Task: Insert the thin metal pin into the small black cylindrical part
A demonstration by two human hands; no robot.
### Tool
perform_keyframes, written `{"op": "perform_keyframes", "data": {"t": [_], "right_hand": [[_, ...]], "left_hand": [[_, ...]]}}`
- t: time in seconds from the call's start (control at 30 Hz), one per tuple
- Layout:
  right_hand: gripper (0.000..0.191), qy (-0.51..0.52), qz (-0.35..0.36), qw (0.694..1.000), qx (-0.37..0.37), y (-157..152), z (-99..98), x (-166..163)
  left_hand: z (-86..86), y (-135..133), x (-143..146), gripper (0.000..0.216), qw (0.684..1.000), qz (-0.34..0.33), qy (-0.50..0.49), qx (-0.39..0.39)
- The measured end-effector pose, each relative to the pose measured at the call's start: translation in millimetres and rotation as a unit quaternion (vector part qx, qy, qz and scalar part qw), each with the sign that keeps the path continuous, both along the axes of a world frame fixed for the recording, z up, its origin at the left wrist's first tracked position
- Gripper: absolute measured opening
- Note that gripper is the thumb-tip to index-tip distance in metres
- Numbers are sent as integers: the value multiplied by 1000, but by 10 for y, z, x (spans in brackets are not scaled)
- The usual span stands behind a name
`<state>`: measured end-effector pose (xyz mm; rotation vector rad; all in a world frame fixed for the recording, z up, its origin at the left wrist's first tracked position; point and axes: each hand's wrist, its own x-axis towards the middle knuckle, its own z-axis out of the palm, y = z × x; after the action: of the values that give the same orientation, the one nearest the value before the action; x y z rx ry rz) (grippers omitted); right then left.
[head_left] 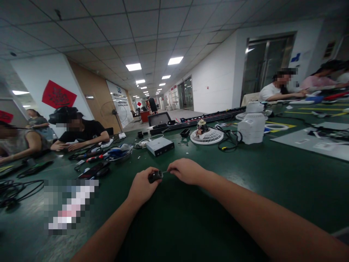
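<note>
A short, dark cylindrical piece [155,177] with a round end is held by my left hand [144,185], its fingers closed around it. That round end faces right, towards my right hand [188,171]. Thumb and fingers of the right hand pinch a thin light rod [165,171], which reaches to the end of the dark piece; whether it goes inside is too small to tell. Both hands are just above the green table [174,218]. Beyond them lies a silver box-shaped disc drive [160,146], nearest to the left hand.
Behind to the right are a white fan grille [211,137] with a motor on it, a black cable [228,146] and a white plastic housing [251,129]. Tools and a bowl [120,153] of parts lie left. Black cables [16,191] lie far left. Other people sit at both sides.
</note>
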<state>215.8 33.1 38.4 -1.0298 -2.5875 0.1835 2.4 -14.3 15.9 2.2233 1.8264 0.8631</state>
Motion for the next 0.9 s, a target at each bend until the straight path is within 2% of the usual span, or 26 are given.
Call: {"op": "perform_keyframes", "data": {"t": [0.17,0.27,0.37,0.57,0.7,0.8,0.9], "right_hand": [[28,-37,-19,998,42,-56,17,-50],[29,-30,7,999,38,-75,20,-47],[30,-15,-20,999,40,-80,17,-48],[27,-17,-21,999,-17,-58,14,-45],[28,-29,-63,998,0,-63,21,-44],[24,-69,-123,990,-7,-64,30,-35],[25,-65,-187,980,-27,-20,39,10]], "left_hand": [[5,-28,46,29,1000,-14,17,13],[4,-27,58,31,999,-30,18,13],[2,-32,66,32,999,-42,24,13],[-7,-56,78,32,999,-39,16,11],[-2,-63,101,31,1000,-22,20,1],[3,-48,102,30,999,20,41,0],[-4,-19,67,32,995,64,79,-6]]}}
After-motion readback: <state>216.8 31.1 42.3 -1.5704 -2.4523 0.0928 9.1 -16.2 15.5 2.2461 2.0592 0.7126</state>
